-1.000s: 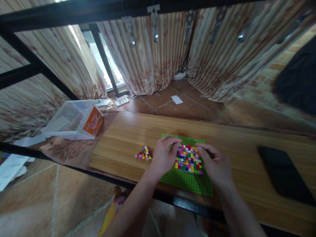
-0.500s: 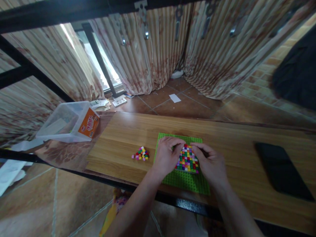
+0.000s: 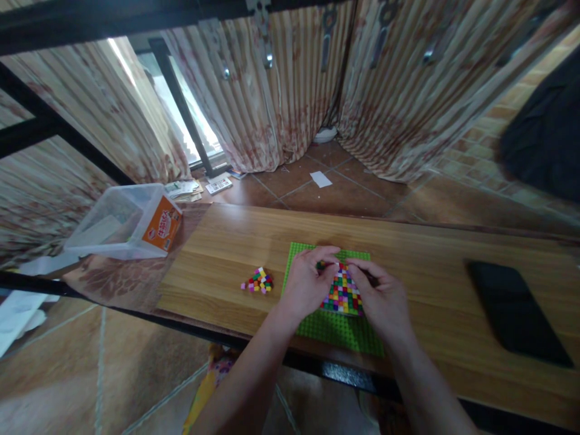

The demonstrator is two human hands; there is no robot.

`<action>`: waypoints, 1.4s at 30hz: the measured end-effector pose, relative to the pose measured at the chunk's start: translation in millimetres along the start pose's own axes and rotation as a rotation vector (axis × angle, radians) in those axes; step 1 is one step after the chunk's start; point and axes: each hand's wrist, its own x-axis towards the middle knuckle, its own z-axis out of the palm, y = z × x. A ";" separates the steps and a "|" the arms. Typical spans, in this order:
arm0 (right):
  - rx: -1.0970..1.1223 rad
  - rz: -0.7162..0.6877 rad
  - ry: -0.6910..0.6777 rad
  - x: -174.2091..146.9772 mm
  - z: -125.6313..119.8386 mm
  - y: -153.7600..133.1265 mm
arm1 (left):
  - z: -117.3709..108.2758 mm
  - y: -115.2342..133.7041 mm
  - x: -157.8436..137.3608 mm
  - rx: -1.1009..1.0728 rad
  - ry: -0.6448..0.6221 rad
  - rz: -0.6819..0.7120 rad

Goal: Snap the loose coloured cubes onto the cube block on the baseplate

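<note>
Over the green studded baseplate [image 3: 338, 333], both my hands meet at the far edge of a multicoloured patch of small toy bricks [image 3: 342, 296]. My left hand [image 3: 304, 284] is curled at the left of the patch, its index finger raised. Small coloured bricks [image 3: 320, 264] show in the gap between that finger and the thumb. From the right, my right hand [image 3: 383, 296] has its thumb and index finger closed at the patch's top edge; what lies between them is too small to make out. My fingers hide the patch's upper corners.
A loose pile of small bricks [image 3: 258, 281] lies on the wooden table [image 3: 217, 241] left of the baseplate. Further left stands a clear plastic box [image 3: 113, 248] with an orange label. A dark flat tablet-like object [image 3: 516, 311] rests at the right.
My right thumb and index finger have shifted slightly left along the patch's top edge. The left index finger has lifted away from the thumb, showing coloured bricks in the gap.
</note>
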 end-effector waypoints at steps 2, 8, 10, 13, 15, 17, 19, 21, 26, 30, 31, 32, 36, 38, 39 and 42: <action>0.028 0.006 -0.004 1.4 4.5 -2.2 | -0.5 -0.6 0.0 0.016 -0.001 0.012; 0.112 0.060 0.007 6.3 16.9 -5.8 | -1.5 -0.9 2.3 0.082 -0.022 0.038; 0.115 0.065 0.024 7.0 18.6 -6.6 | -1.6 0.2 3.7 0.110 -0.044 0.040; 0.123 0.071 0.031 7.0 19.4 -8.0 | -1.6 1.4 5.0 0.183 -0.064 0.053; 0.131 0.082 0.024 6.8 19.5 -8.6 | -1.6 1.1 5.1 0.232 -0.062 0.072; 0.131 0.086 0.025 6.8 19.8 -8.9 | -1.6 0.2 4.8 0.256 -0.059 0.081; 0.117 0.082 0.030 7.0 20.3 -9.2 | -1.7 -0.9 4.4 0.258 -0.060 0.083; 0.107 0.088 0.033 7.6 20.9 -10.0 | -1.8 -1.6 4.2 0.253 -0.066 0.082; 0.084 0.147 0.051 9.6 21.0 -12.5 | -1.7 -1.0 4.3 0.243 -0.086 0.073; -0.001 0.109 0.051 10.6 18.5 -10.0 | -1.1 -2.0 4.3 0.236 -0.098 0.080; -0.014 0.101 0.048 10.5 17.8 -8.6 | -0.9 -2.7 3.9 0.234 -0.102 0.079; -0.023 0.093 0.047 10.2 17.3 -6.9 | -0.6 -3.3 3.4 0.232 -0.105 0.081; -0.008 0.054 0.027 8.0 16.0 0.4 | 1.7 -4.3 -1.2 0.213 -0.095 0.110; 0.003 0.043 0.026 6.9 15.4 3.9 | 2.3 -3.5 -3.9 0.193 -0.085 0.112; 0.001 0.044 0.026 6.4 15.0 5.5 | 1.8 -3.1 -5.1 0.181 -0.079 0.110; -0.019 0.069 0.046 5.4 13.2 8.9 | -8.0 -4.8 -7.0 0.182 -0.038 0.095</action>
